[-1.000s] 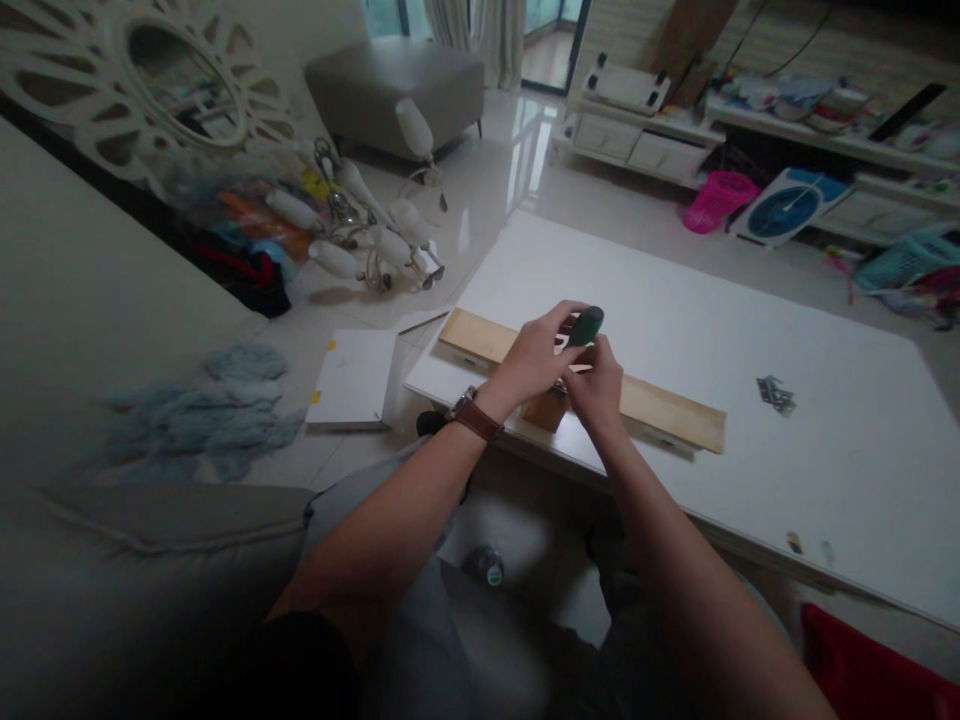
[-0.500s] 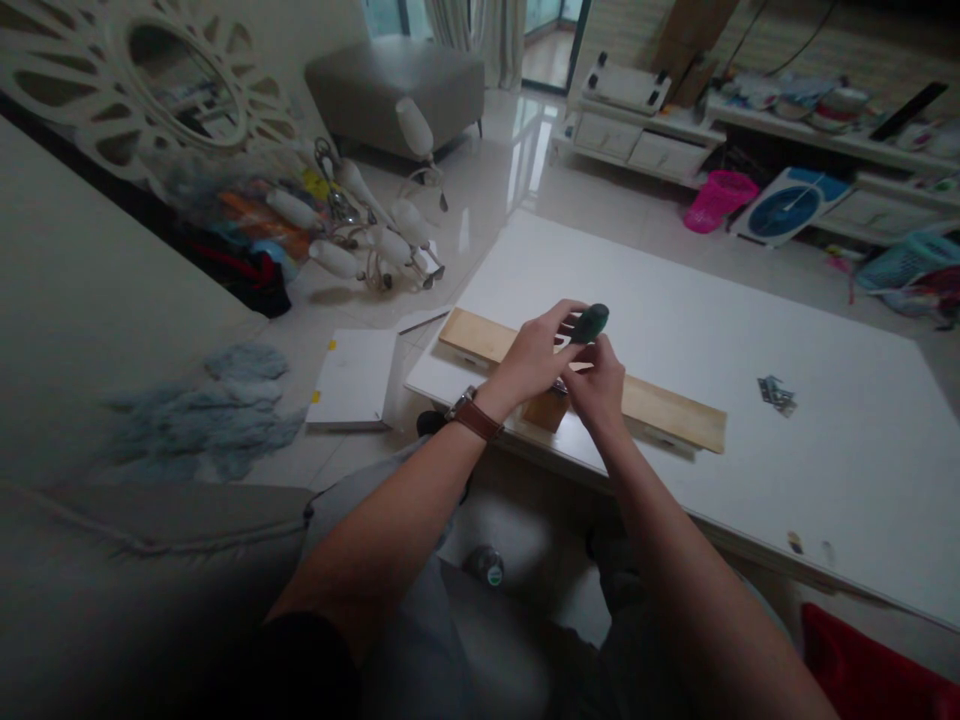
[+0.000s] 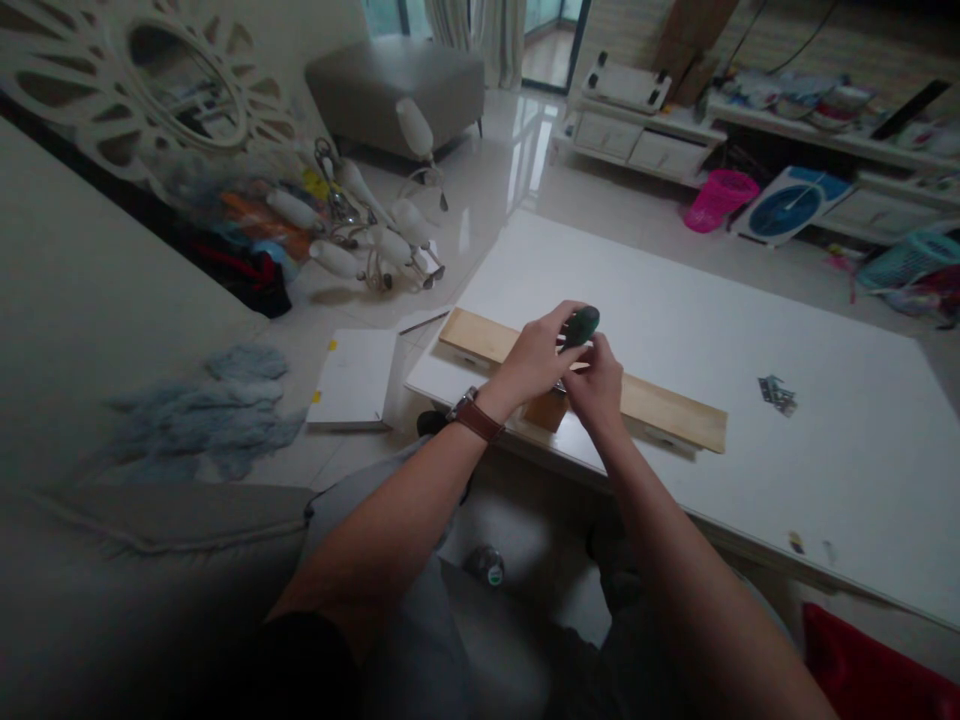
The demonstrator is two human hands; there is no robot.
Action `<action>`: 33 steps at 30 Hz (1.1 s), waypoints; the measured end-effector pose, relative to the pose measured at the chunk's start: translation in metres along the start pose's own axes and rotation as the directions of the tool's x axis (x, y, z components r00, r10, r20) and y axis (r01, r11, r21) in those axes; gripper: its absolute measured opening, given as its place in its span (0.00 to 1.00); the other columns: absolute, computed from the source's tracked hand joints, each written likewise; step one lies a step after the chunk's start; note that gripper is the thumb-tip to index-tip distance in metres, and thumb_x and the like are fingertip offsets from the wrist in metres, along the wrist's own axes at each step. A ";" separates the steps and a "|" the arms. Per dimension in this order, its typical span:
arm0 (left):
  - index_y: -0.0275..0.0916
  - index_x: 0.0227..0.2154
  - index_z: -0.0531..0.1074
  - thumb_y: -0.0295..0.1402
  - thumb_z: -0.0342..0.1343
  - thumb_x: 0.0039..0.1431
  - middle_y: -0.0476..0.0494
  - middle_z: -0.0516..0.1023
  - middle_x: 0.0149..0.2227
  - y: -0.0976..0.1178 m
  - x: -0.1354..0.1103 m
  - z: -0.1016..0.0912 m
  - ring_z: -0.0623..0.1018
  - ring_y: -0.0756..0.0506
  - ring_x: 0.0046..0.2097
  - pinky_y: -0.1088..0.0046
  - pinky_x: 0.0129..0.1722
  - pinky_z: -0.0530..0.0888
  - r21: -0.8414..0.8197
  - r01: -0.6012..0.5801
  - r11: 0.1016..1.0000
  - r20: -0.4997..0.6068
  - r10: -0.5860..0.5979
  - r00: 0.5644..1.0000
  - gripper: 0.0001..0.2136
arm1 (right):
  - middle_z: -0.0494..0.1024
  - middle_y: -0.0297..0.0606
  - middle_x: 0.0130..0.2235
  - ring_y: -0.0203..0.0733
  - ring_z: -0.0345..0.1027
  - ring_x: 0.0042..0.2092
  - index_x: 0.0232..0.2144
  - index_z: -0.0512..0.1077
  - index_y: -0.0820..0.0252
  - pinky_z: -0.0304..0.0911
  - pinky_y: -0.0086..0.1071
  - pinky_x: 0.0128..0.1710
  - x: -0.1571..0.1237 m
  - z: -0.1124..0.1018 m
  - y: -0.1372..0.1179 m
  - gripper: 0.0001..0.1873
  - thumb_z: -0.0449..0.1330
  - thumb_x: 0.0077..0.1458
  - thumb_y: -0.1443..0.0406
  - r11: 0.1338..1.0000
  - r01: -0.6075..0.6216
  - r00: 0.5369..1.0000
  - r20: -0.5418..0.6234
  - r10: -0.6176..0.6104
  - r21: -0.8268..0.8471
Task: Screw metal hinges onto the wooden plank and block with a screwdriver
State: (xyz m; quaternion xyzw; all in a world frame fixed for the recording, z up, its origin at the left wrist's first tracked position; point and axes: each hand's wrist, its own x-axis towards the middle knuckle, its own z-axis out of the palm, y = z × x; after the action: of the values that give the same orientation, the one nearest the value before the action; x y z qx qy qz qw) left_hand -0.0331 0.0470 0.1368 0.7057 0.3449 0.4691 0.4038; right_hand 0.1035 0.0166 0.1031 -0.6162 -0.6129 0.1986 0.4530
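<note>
A long wooden plank (image 3: 667,410) lies across the near part of a white table (image 3: 750,330). A small wooden block (image 3: 545,410) stands against its near side. My left hand (image 3: 534,357), with a brown watch strap at the wrist, is curled round the green handle of a screwdriver (image 3: 582,325) that stands upright over the block. My right hand (image 3: 598,385) is closed low on the tool's shaft, just above the block. The tip of the tool is hidden by my fingers.
A small heap of metal screws (image 3: 775,393) lies on the table to the right. A white panel (image 3: 352,378) and a chandelier (image 3: 367,235) rest on the floor at left. A bottle cap (image 3: 489,568) shows between my knees. Pink basket (image 3: 720,198) and shelves stand beyond.
The green handle has tilted slightly and my left fingers have shifted round it. Both hands stay over the block.
</note>
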 end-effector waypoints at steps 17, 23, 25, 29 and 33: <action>0.43 0.53 0.72 0.20 0.58 0.61 0.42 0.82 0.50 0.002 0.001 -0.001 0.82 0.44 0.50 0.62 0.54 0.81 -0.028 0.028 0.999 -0.006 -0.028 1.000 0.19 | 0.83 0.36 0.34 0.47 0.81 0.37 0.41 0.68 0.52 0.72 0.37 0.35 0.002 0.000 0.000 0.14 0.64 0.50 0.62 1.000 -0.026 1.000 -0.002 0.026 0.009; 0.42 0.52 0.71 0.20 0.60 0.60 0.42 0.82 0.50 0.000 0.001 -0.001 0.82 0.45 0.50 0.63 0.53 0.81 -0.028 0.012 1.000 -0.008 -0.012 1.000 0.19 | 0.83 0.35 0.32 0.46 0.80 0.33 0.42 0.71 0.53 0.71 0.37 0.36 0.001 -0.001 0.001 0.14 0.62 0.51 0.64 0.998 -0.034 0.999 -0.034 0.033 -0.050; 0.42 0.53 0.71 0.20 0.61 0.59 0.42 0.82 0.51 0.000 0.001 -0.001 0.82 0.44 0.50 0.63 0.52 0.81 -0.028 0.001 1.000 -0.003 -0.002 1.000 0.20 | 0.84 0.35 0.33 0.46 0.80 0.34 0.43 0.71 0.53 0.71 0.36 0.35 0.001 -0.001 0.001 0.15 0.61 0.50 0.65 0.999 -0.018 0.999 -0.033 0.017 -0.036; 0.43 0.53 0.71 0.20 0.61 0.59 0.42 0.82 0.51 -0.001 0.001 0.000 0.82 0.44 0.50 0.63 0.53 0.81 -0.022 -0.014 1.000 0.002 0.014 1.000 0.21 | 0.84 0.36 0.33 0.47 0.81 0.34 0.44 0.72 0.54 0.70 0.36 0.33 0.001 0.000 0.001 0.17 0.62 0.49 0.63 1.000 -0.006 1.000 -0.025 0.006 0.000; 0.42 0.53 0.72 0.20 0.61 0.60 0.42 0.82 0.50 -0.001 0.000 0.000 0.82 0.44 0.49 0.63 0.53 0.81 -0.018 -0.027 0.999 -0.007 0.027 1.000 0.20 | 0.83 0.36 0.33 0.48 0.80 0.35 0.44 0.72 0.55 0.70 0.37 0.34 0.002 0.001 0.003 0.19 0.63 0.48 0.62 1.000 -0.003 1.000 -0.025 0.004 0.020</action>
State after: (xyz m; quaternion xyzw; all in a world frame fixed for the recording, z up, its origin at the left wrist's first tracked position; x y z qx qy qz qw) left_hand -0.0334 0.0479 0.1362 0.7051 0.3322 0.4799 0.4026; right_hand 0.1047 0.0195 0.1005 -0.6152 -0.6042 0.1978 0.4662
